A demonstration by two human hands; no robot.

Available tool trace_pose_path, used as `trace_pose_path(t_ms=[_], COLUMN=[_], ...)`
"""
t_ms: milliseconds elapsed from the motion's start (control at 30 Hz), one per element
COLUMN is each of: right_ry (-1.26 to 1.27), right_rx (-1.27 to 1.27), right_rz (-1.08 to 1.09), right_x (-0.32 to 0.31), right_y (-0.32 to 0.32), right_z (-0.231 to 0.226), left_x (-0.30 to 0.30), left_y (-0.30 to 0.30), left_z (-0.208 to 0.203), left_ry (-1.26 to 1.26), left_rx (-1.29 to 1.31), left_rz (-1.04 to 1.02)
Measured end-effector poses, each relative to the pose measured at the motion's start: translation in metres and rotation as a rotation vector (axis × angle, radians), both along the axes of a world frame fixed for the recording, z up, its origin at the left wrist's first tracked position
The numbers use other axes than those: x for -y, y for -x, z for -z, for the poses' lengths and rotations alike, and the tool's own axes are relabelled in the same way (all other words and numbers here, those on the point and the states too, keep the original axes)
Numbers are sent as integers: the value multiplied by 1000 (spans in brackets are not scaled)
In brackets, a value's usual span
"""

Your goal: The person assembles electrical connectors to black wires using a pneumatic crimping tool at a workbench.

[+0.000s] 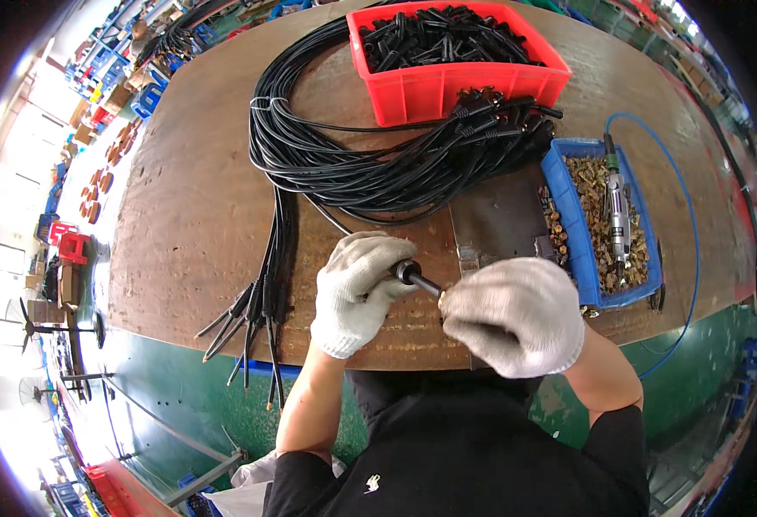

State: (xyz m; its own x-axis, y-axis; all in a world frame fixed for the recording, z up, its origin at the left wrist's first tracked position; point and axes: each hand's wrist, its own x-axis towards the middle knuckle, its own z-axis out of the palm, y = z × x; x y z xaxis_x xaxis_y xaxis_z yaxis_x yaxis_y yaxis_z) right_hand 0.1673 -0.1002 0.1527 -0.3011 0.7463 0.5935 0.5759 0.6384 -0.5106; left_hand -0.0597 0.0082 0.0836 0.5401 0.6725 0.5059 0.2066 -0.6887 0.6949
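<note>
My left hand (361, 293), in a white knit glove, is closed round a black cable with a round black sleeve (408, 271) on it. From the sleeve, the cable's end (428, 285) runs toward my right hand (516, 319), also gloved. The right hand's fingers pinch at the tip of this cable, where a small brass-coloured bit shows. Its fingertips hide most of that bit. Behind the left hand, the cable leads back to a large coil of black cables (353, 177) lying on the table.
A red bin (473, 86) of black sleeves stands at the back. At the right, a blue bin (578, 246) holds brass fittings, with an air tool (620, 220) on top and its blue hose (695, 224) trailing off. Loose cable ends (245, 319) overhang the front-left table edge.
</note>
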Motion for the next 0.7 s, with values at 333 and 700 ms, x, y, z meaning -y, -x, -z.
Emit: trace_pose_path(t_ms=[333,700], right_ry=[-175,255], right_rx=[69,-318], right_rz=[-3,105], right_x=[9,11], right_y=[7,1], right_z=[13,6], left_x=[3,19], left_y=[-2,-9], left_z=[-1,-18], left_ry=[-11,-12], left_rx=[59,-4], left_rz=[14,22])
